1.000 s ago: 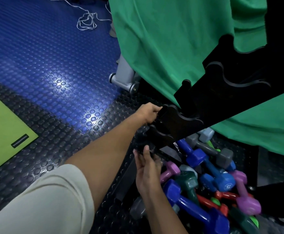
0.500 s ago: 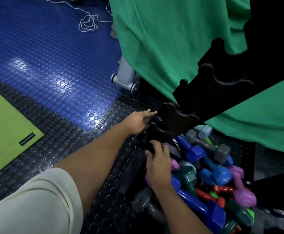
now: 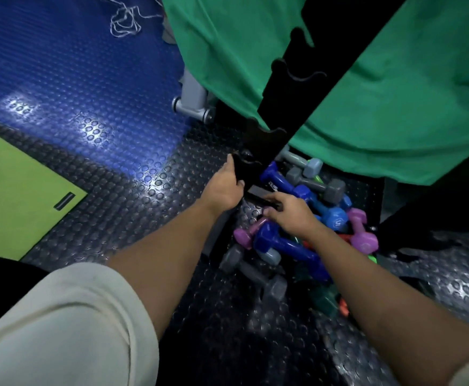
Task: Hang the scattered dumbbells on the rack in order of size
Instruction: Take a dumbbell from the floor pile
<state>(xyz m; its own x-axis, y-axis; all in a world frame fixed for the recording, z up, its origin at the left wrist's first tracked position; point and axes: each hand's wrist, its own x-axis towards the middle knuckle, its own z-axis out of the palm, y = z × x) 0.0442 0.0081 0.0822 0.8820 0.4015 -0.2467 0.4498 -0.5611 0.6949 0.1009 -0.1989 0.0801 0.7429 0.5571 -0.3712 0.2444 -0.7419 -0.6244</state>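
The left hand [image 3: 226, 188] grips the lowest notched arm of the black dumbbell rack [image 3: 291, 112], fingers wrapped over its edge. The right hand [image 3: 290, 211] lies on the dark base bar [image 3: 258, 194] at the rack's foot, fingers curled over its end; whether they truly clamp the bar or only press on it I cannot tell.

Just beyond and beneath the right hand lies the heap of dumbbells on the studded floor: a large blue dumbbell [image 3: 286, 242] right under the wrist, a pink one [image 3: 248, 232] touching it, grey ones [image 3: 315, 183] nearer the rack's foot, a light-blue one marked 5 [image 3: 336, 220] and a purple one [image 3: 363, 234] further right. The rack's upper notches stand bare against the green cloth [image 3: 395, 79]. A green mat [image 3: 19, 185] lies well off to the left.

As I judge it, the step in hand is steadying or setting the rack, so no hanging has begun. The next move calls for freeing the right hand and picking out the largest or smallest dumbbell, then seating its handle in an end notch while the left hand braces the frame.
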